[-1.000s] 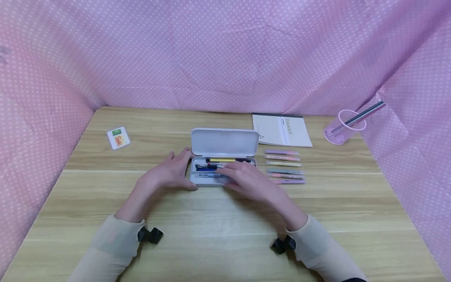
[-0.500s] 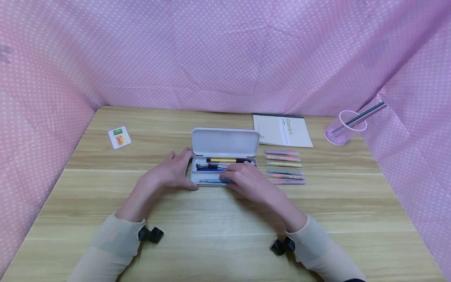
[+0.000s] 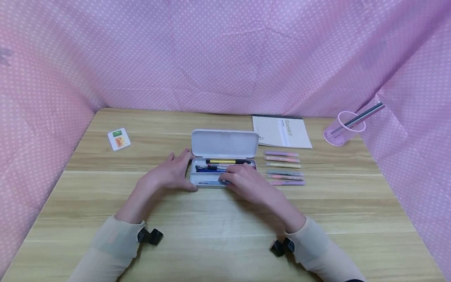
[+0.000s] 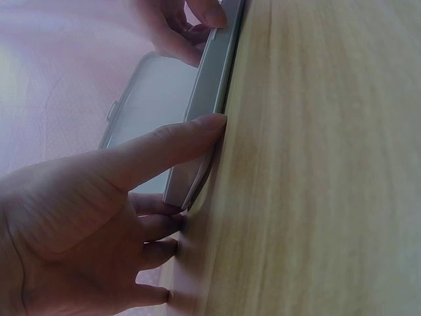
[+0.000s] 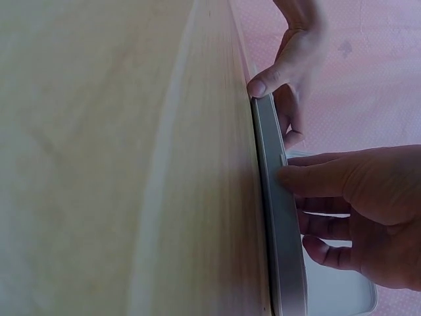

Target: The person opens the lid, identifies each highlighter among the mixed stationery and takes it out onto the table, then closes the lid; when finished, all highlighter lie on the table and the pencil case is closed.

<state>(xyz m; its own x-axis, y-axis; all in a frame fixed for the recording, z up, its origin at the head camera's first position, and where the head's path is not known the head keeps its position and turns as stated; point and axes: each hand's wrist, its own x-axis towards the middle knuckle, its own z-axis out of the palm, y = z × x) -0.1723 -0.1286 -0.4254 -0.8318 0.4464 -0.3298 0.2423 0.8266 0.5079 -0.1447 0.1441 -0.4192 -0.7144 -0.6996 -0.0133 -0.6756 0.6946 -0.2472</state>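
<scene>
A white pencil case [image 3: 225,143] stands with its lid raised in the head view. My left hand [image 3: 169,172] holds the case's left end, thumb at the front corner and fingers spread along the side toward the back. My right hand [image 3: 248,184] reaches over the front wall, its fingertips on a light blue pen [image 3: 210,182] lying in the front compartment. The hand covers that pen's right end. In the right wrist view, the right thumb [image 5: 296,178] lies against the front wall. A yellow-and-black pencil [image 3: 225,161] and several dark pens [image 3: 208,169] lie in the back compartment.
Several pastel pens [image 3: 283,165] lie in a stack of rows right of the case. Behind them is a notepad [image 3: 282,131]. A pink cup [image 3: 340,135] with striped sticks stands at the far right, a small white card [image 3: 119,139] at the far left.
The light blue pen has moved toward the front wall and down into the front compartment, with my right fingers at it. My left hand has stayed at the case's left end.
</scene>
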